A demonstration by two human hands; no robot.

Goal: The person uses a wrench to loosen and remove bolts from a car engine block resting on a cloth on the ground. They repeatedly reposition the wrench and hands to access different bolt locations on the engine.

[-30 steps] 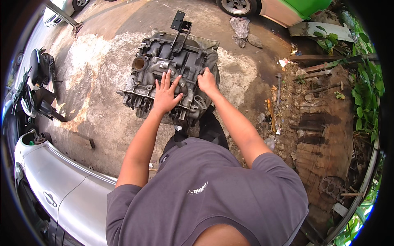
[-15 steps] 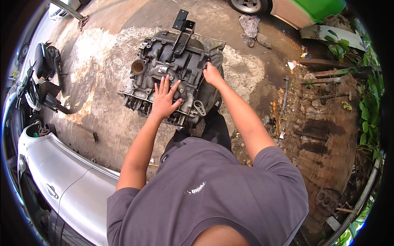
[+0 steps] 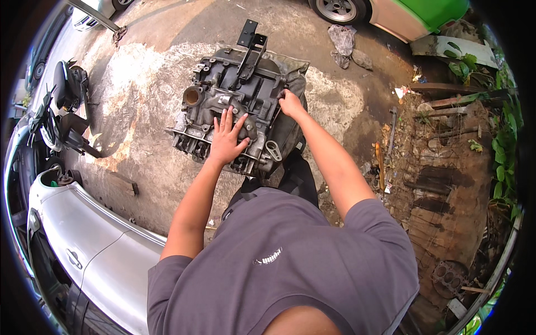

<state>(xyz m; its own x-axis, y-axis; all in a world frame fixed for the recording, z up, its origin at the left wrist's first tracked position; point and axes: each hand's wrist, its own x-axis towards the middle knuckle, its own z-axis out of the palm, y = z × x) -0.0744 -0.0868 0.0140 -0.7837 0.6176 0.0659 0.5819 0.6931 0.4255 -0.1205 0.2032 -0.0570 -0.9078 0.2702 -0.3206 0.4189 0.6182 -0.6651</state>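
In front of me sits a greasy metal engine [image 3: 223,78], with a round brownish port [image 3: 192,97] on its left and a black bracket [image 3: 252,40] standing up at its far side. My left hand [image 3: 226,138] lies on the grey manifold [image 3: 247,120] on top, its fingers spread and nothing in its grip. At the engine's right edge my right hand [image 3: 290,103] has its fingers closed in a pinch; whatever they grip is too small or hidden to make out. An oblong metal loop [image 3: 273,149] sticks out at the near right corner.
Grey cloth [image 3: 294,72] lies under the engine's right side. A silver car [image 3: 106,234] stands at near left, a scooter [image 3: 70,111] beyond it. A rag [image 3: 341,42] lies near a car wheel [image 3: 336,9]. Debris and a rusty sheet [image 3: 446,223] line the right.
The whole view has shifted slightly, so everything sits a little to the right and lower. Both hands stay at the same places on the engine.
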